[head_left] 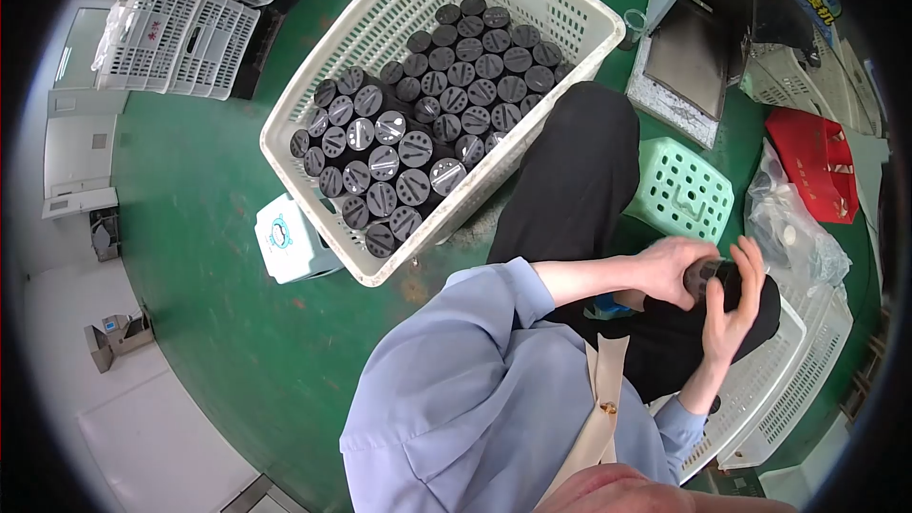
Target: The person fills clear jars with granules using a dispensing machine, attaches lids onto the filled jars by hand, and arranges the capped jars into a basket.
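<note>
A dark cylindrical jar [711, 275] is held between my two hands, above my bent knee at the right. My left hand [668, 271] closes around its near-left side. My right hand [735, 302] holds the other side, thumb and fingers curved about it. The fingers hide much of the jar. To the left, a large white plastic crate [432, 252] contains many upright black-capped jars [415, 148]. Their round lids show holes and slots, like shaker tops.
A mint-green perforated stool [686, 192] stands just beyond my hands. More white baskets [788, 389] lie at the right, near a plastic bag [793, 228] and a red bag [812, 166]. A white stool [290, 239] is beside the crate. Stacked crates [176, 38] stand far left; a metal machine [689, 57] is at the top right.
</note>
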The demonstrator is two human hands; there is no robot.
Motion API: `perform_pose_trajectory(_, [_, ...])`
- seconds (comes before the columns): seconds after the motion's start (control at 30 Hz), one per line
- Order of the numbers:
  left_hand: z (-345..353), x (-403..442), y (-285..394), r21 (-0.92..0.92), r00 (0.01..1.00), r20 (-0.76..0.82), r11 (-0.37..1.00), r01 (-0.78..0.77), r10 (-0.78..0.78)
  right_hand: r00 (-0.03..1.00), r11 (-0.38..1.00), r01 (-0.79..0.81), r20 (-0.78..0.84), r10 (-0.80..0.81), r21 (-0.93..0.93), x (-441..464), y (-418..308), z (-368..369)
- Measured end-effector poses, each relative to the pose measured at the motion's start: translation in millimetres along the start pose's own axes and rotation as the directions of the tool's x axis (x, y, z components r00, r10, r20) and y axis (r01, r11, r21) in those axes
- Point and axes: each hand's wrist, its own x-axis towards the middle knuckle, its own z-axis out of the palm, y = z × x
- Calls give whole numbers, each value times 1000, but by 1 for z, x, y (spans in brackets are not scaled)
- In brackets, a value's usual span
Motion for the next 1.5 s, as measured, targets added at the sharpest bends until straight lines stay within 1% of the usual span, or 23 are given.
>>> perform_pose_trajectory(0.07, [-6,1,10,-370,946,324,923,102,25,994,988,60,86,-73,145,-5,3,-17])
perform_pose_trajectory(0.13, [15,0,5,-417,931,358,904,91,71,987,961,-35,160,-10,273,-15,11,-20])
perform_pose_trajectory(0.17, [25,-3,10,-416,990,119,909,-23,80,997,982,-71,-12,74,177,-13,0,-8])
perform_pose_trajectory(0.2, [26,0,12,-50,998,-42,997,-51,49,970,979,-177,-150,190,101,-19,9,5])
perform_pose_trajectory(0.3, [24,7,-5,347,862,-398,921,-176,314,919,942,-307,-215,331,139,-18,25,25])
perform_pose_trajectory(0.43, [-14,-1,24,-273,987,162,960,64,-20,997,958,-75,53,63,278,-6,3,-13])
perform_pose_trajectory(0.47, [-9,1,14,-387,933,361,912,134,16,991,935,-74,134,29,347,-10,7,-22])
perform_pose_trajectory(0.53, [10,1,8,-395,924,366,918,42,116,980,924,-80,198,4,375,-10,10,-21])
perform_pose_trajectory(0.57, [19,-4,16,-393,989,60,914,-102,137,995,968,-102,42,95,230,-11,4,-11])
perform_pose_trajectory(0.6, [22,-1,17,-76,991,-108,993,-86,77,965,953,-220,-93,244,210,-15,7,2])
perform_pose_trajectory(0.7, [17,6,2,369,867,-374,910,-187,330,919,935,-293,-212,333,198,-15,23,24])
perform_pose_trajectory(0.8, [-9,-2,22,-188,995,98,982,33,-15,997,990,-72,-17,74,123,2,-9,-4])
perform_pose_trajectory(0.83, [-10,-1,17,-253,965,251,967,-12,77,998,970,-34,60,21,242,1,-12,-15])
perform_pose_trajectory(0.87, [-10,1,19,-433,865,502,872,227,24,991,945,-34,131,-9,325,-1,-10,-22])
perform_pose_trajectory(0.93, [11,-3,17,-449,923,369,890,77,106,984,935,-84,177,23,344,-6,-4,-21])
perform_pose_trajectory(0.97, [16,-7,23,-426,987,155,904,35,35,992,982,-120,-11,123,144,-9,-8,-9])
perform_pose_trajectory(1.07, [21,3,6,181,955,-258,978,-101,146,914,950,-251,-277,296,187,-11,9,23])
perform_pose_trajectory(1.1, [19,1,5,171,958,-248,980,-105,146,907,918,-322,-204,370,232,-13,13,20])
perform_pose_trajectory(1.2, [-16,-3,37,-202,989,144,977,65,-36,998,980,-56,-12,59,192,3,-8,-8])
perform_pose_trajectory(1.27, [-17,0,33,-455,858,514,851,263,10,988,912,-56,154,-7,405,-1,-10,-24])
perform_pose_trajectory(1.33, [7,-2,17,-415,859,510,887,203,42,986,914,-109,162,49,390,-7,-6,-19])
perform_pose_trajectory(1.4, [23,-6,17,-214,997,69,976,51,-36,967,963,-189,-134,217,191,-15,-5,3])
perform_pose_trajectory(1.5, [26,-4,12,-5,986,-133,995,96,-96,925,949,-245,-245,290,201,-14,10,27])
